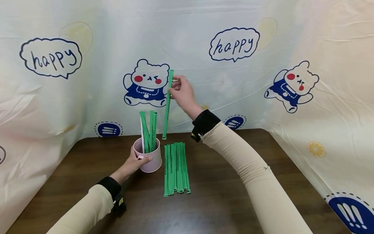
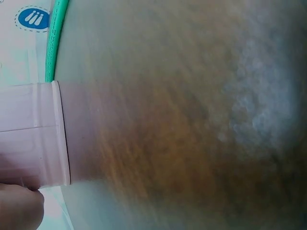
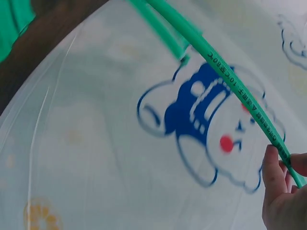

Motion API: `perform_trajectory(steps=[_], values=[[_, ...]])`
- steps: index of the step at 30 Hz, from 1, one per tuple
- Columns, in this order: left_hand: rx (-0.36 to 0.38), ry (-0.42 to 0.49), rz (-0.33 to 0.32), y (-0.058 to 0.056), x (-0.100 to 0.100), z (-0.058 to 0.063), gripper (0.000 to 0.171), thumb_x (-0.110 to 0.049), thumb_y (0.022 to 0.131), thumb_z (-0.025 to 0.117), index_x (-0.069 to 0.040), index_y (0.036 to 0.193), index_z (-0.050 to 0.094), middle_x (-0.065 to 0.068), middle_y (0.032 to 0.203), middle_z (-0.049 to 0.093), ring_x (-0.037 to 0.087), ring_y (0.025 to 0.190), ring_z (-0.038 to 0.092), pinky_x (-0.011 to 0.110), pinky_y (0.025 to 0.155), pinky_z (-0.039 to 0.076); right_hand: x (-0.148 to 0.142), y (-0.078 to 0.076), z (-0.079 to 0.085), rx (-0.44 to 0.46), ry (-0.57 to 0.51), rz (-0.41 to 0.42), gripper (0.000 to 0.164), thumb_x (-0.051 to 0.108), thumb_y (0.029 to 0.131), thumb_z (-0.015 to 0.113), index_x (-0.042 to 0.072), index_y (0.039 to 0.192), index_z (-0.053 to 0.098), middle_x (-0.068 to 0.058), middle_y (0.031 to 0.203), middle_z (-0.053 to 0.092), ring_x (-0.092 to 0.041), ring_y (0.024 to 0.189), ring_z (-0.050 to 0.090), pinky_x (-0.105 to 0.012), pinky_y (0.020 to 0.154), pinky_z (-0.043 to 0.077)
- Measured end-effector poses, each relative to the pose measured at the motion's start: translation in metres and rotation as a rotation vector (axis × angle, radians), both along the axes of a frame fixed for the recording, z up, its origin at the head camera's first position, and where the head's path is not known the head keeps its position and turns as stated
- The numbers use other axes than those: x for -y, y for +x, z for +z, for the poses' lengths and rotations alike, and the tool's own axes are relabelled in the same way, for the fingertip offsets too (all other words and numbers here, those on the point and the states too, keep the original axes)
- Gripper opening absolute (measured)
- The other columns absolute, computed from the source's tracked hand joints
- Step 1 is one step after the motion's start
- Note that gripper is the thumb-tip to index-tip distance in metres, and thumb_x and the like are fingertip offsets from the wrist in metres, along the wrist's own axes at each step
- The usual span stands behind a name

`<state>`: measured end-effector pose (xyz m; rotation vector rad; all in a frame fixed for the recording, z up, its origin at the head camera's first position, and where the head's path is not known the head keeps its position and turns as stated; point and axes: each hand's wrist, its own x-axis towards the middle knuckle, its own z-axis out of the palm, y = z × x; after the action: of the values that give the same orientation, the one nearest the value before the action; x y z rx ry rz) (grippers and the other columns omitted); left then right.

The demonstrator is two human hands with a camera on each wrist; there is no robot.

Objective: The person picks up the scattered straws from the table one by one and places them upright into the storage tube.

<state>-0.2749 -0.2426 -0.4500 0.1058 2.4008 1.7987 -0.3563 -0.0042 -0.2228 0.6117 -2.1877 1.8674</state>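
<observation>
My right hand (image 1: 184, 92) pinches a green wrapped straw (image 1: 168, 110) near its upper end, holding it nearly upright above the table's far edge. Close up in the right wrist view, dark print runs along this straw (image 3: 230, 79), which lies between thumb and fingertips. My left hand (image 1: 132, 165) grips a pink cup (image 1: 152, 162) from its left side, thumb across the front. Several green wrapped straws (image 1: 149, 133) stand in that cup and lean a little. Just right of the cup, a row of green wrapped straws (image 1: 176, 169) lies flat, side by side.
Everything stands on a dark brown wooden table (image 1: 222, 182). Behind it and along both sides hangs a pale curtain (image 1: 190, 26) printed with bears, "happy" bubbles and fruit slices. It meets the table's far edge.
</observation>
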Motion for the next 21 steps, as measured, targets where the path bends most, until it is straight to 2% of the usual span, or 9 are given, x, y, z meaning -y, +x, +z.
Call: perform_trajectory(steps=[7,10,14,19,21], values=[[0.012,-0.011,0.01,0.001,0.001,-0.001,0.105,-0.023,0.095,0.067,-0.013,0.16,-0.016,0.024,0.166,0.005,0.044,0.152,0.015,0.067,0.126,0.014,0.034,0.015,-0.018,-0.034,0.028,0.034,0.041,-0.001,0.098,0.061,-0.002,0.138,0.051,-0.016,0.111,0.059,-0.016,0.092,0.058,-0.034,0.084,0.062],[0.015,-0.026,0.009,0.0,0.0,-0.002,0.106,-0.024,0.095,0.066,-0.012,0.16,-0.017,0.024,0.166,0.004,0.045,0.151,0.015,0.068,0.126,0.015,0.042,0.018,-0.031,-0.051,0.09,0.047,0.04,0.0,0.099,0.061,-0.003,0.137,0.051,-0.018,0.114,0.06,-0.02,0.096,0.06,-0.026,0.081,0.06],[0.012,-0.014,0.01,-0.001,-0.002,-0.004,0.105,-0.022,0.095,0.066,-0.013,0.16,-0.017,0.024,0.166,0.004,0.044,0.151,0.015,0.067,0.126,0.015,0.046,0.019,-0.049,-0.047,0.153,0.057,0.04,0.001,0.099,0.061,-0.003,0.137,0.051,-0.018,0.115,0.061,-0.025,0.102,0.061,-0.022,0.083,0.054],[0.002,0.014,0.016,0.001,-0.002,-0.001,0.104,-0.02,0.094,0.065,-0.015,0.16,-0.015,0.022,0.165,0.005,0.043,0.151,0.015,0.067,0.126,0.016,0.051,0.018,-0.068,-0.012,0.174,0.06,0.039,0.001,0.099,0.06,-0.002,0.137,0.052,-0.019,0.114,0.062,-0.026,0.103,0.062,-0.025,0.088,0.055],[-0.003,0.017,0.016,0.001,-0.002,0.0,0.103,-0.02,0.094,0.066,-0.015,0.16,-0.014,0.022,0.165,0.006,0.043,0.151,0.015,0.066,0.126,0.016,0.052,0.016,-0.074,0.003,0.167,0.063,0.04,0.0,0.099,0.06,-0.003,0.138,0.052,-0.022,0.116,0.062,-0.03,0.105,0.062,-0.028,0.09,0.055]])
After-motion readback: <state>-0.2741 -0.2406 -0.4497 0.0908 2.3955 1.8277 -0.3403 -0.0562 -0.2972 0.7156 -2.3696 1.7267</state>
